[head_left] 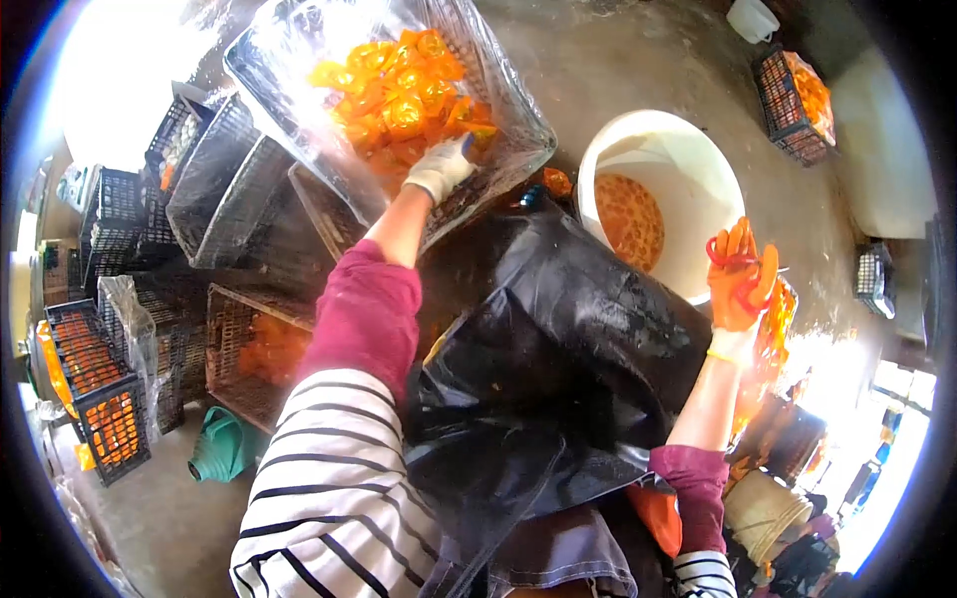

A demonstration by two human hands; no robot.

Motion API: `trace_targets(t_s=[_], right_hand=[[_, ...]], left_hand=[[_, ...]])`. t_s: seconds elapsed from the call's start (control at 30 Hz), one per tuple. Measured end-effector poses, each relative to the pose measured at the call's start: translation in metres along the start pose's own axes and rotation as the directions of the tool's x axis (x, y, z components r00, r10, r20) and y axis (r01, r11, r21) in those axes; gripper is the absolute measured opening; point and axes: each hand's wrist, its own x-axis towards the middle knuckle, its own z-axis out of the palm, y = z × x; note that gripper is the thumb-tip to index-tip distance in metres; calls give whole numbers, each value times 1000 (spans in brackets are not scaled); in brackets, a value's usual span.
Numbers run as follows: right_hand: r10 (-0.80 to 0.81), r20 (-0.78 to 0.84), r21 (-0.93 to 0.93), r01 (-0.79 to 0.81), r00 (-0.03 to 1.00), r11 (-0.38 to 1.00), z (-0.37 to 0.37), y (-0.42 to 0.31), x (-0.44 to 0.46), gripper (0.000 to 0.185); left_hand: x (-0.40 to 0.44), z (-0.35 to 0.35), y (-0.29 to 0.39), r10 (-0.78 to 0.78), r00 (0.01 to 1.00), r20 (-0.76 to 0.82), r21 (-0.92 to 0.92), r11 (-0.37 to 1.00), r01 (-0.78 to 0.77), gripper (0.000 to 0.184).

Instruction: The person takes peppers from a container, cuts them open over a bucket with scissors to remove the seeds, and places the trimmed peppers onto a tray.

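Note:
My left hand, in a white glove, reaches into a crate lined with clear plastic. Its fingers are closed at the edge of a heap of shiny orange packets, seemingly on one of them; the fingertips are partly hidden. On the other side, my right hand wears an orange glove, palm up. A red loop, which looks like the handle of small scissors, sits around its fingers, with a thin tip jutting out to the right. Beside this hand stands a white bucket with orange-brown, bubbly contents.
Black crates are stacked at left, near a green watering can. A brown crate holds orange pieces. Another filled crate stands far right. A black apron covers my lap. Orange packets lie by my right wrist.

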Motion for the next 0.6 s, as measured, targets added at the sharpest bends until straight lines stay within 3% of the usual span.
trace_targets(t_s=[0.07,0.13,0.17,0.2,0.23,0.27,0.3,0.33,0.4,0.43,0.47,0.5,0.53,0.6], right_hand=[[10,49,-105,-5,999,994,-1,1,-1,43],[53,76,-173,-39,996,984,-3,1,3,47],[79,91,-193,-60,993,979,-4,1,8,47],[92,67,-193,-77,994,978,-2,1,11,46],[104,43,-192,-94,994,977,0,1,14,44],[10,21,-422,0,1000,906,-4,1,13,41],[-84,-2,-633,64,996,772,-8,1,12,39],[-256,106,-922,192,961,337,-20,0,10,41],[-378,208,-978,181,902,-105,-23,1,13,40],[-387,138,-989,146,912,-8,-15,3,13,38],[-205,-70,-788,72,976,611,16,8,13,41],[-8,-271,-254,-64,962,965,48,12,12,45],[-26,-301,-240,-49,953,970,47,15,11,41],[-52,-352,-211,-25,935,977,41,20,9,35]], left_hand=[[13,21,-2,-14,998,66,68,998,10,63],[30,29,-9,-12,998,64,11,1000,11,50],[29,24,-3,-94,993,74,-8,995,95,48],[45,30,-14,-95,977,191,-90,989,114,48],[45,30,-16,-97,983,156,-60,992,107,46],[44,30,-18,-99,988,122,-29,994,103,45],[40,29,-15,-138,990,4,24,990,138,39],[38,14,-5,-189,973,132,107,979,176,37],[27,10,-8,-212,960,185,23,977,211,45],[21,15,-14,-248,949,195,-120,954,274,57],[23,39,-36,-230,963,139,-183,950,253,62],[27,57,-56,-246,951,188,-249,925,288,62],[13,57,-55,-163,979,122,-421,885,199,57],[-12,43,-42,-183,981,67,-426,884,194,54]])
